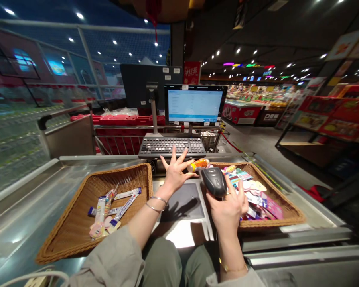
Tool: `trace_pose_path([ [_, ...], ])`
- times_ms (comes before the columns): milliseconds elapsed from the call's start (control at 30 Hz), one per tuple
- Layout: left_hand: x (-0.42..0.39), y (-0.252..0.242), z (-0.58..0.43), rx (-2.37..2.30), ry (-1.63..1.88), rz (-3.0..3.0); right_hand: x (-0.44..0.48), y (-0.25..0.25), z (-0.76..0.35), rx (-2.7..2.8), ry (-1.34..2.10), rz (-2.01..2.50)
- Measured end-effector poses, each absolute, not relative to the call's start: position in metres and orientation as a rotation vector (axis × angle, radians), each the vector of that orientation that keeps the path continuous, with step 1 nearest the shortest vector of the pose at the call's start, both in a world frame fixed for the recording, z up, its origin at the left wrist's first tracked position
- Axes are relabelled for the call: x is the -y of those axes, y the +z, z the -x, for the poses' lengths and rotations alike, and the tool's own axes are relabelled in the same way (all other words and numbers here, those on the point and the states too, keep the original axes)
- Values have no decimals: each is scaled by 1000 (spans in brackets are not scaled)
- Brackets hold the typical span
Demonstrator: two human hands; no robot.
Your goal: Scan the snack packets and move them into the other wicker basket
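Note:
My left hand (pixel 176 171) is in front of the keyboard, thumb and index finger pinching one end of a small orange tube-shaped package (pixel 199 164). Its other fingers are spread toward the keys. My right hand (pixel 229 203) is closed around a black handheld barcode scanner (pixel 214 181), whose head is close to the orange package. Beneath the scanner, a right wicker basket (pixel 287 217) holds a pile of colourful small packages (pixel 257 193). On the left, another wicker basket (pixel 66 223) contains several thin stick packets (pixel 127 207) and small round-ended sweets (pixel 97 230).
A black keyboard (pixel 172 145) stands at the counter's back edge, below a lit monitor (pixel 194 104). Between the baskets is a dark flat panel (pixel 184 201) in the metal counter (pixel 14 219). A white cable (pixel 38 274) lies front left. Carts with red contents (pixel 119 120) stand behind.

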State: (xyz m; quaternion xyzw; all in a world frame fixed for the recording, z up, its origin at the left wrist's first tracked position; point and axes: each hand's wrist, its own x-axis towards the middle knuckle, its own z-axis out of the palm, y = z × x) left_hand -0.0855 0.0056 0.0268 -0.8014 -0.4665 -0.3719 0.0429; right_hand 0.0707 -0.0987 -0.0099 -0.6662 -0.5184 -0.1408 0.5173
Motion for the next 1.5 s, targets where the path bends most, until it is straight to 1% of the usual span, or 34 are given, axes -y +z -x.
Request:
trace_pose_path([
  [233, -3, 30, 31, 1354, -1132, 2567, 90, 9, -123, 1042, -396, 1726],
  [500, -5, 20, -36, 1327, -1103, 2655, 85, 25, -200, 831, -429, 1947],
  [767, -15, 14, -96, 1186, -993, 2735, 92, 25, -256, 757, -370, 2026],
  [900, -17, 13, -124, 1120, -991, 2755, 93, 21, -265, 771, -425, 2030],
  [1033, -18, 7, -145, 1162, -964, 2764, 91, 17, -271, 765, -502, 2012],
  [1267, -22, 3, -131, 1321, -885, 2735, 85, 14, -269, 795, -526, 2010],
  [1367, -21, 8, -101, 1407, -896, 2704, 81, 19, -260, 821, -476, 2009],
  [1500, -14, 14, -38, 1535, -886, 2627, 75, 28, -235, 927, -382, 2007],
])
